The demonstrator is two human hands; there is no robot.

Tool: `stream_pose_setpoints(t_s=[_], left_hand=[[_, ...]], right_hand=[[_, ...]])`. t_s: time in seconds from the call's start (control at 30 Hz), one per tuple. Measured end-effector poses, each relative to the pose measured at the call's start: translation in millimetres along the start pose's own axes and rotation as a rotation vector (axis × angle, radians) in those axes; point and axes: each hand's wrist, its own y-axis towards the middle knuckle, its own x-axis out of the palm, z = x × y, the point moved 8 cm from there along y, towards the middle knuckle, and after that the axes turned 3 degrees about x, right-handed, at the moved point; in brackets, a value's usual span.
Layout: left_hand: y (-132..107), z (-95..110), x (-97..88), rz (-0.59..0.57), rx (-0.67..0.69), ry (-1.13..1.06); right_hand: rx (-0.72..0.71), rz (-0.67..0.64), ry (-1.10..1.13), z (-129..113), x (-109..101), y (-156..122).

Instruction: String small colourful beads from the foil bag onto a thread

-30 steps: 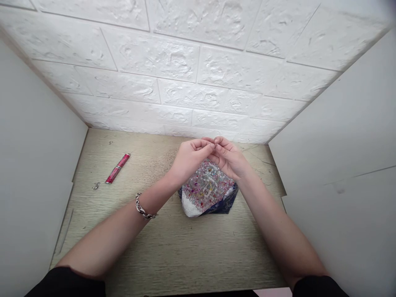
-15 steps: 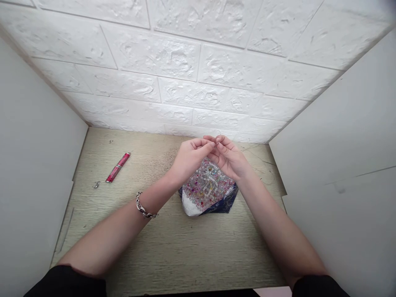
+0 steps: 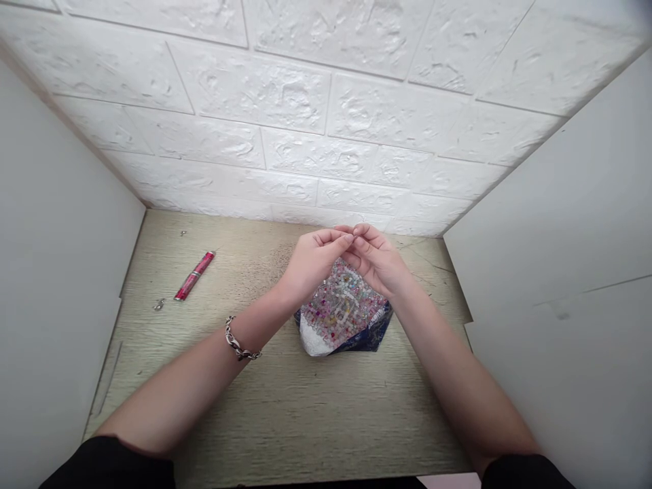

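Note:
My left hand (image 3: pixel 312 261) and my right hand (image 3: pixel 379 261) meet fingertip to fingertip above a bag of small mixed-colour beads (image 3: pixel 340 316) on the wooden table (image 3: pixel 285 407). Both hands are pinched shut on something tiny that I cannot make out. A thin clear thread seems to trail off to the right of my right hand. A metal chain bracelet (image 3: pixel 239 345) sits on my left wrist.
A red tube (image 3: pixel 194 275) lies at the left of the table, with a small metal clasp (image 3: pixel 159 305) near it and another tiny metal piece (image 3: pixel 182 233) further back. White panels wall in both sides, and a white brick-pattern wall stands behind.
The hands have stayed almost still, with only slight fingertip movement at the pinch. Nothing else has moved.

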Motion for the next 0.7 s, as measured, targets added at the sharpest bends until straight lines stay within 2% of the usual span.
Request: stream_pose_setpoints(t_s=[0.23, 0.5, 0.7], left_hand=[[2.3, -5.9, -3.7, 0.008, -0.022, 0.002], [3.0, -7.7, -5.0, -0.006, -0.086, 0.053], [-0.5, -5.4, 3.0, -0.09, -0.112, -0.005]], right_hand=[[-0.05, 0.057, -0.121, -4.1, -1.9, 1.0], [-0.17, 0.083, -0.484, -25.4, -7.4, -0.6], [-0.194, 0.087, -0.458, -29.5, -4.5, -2.7]])
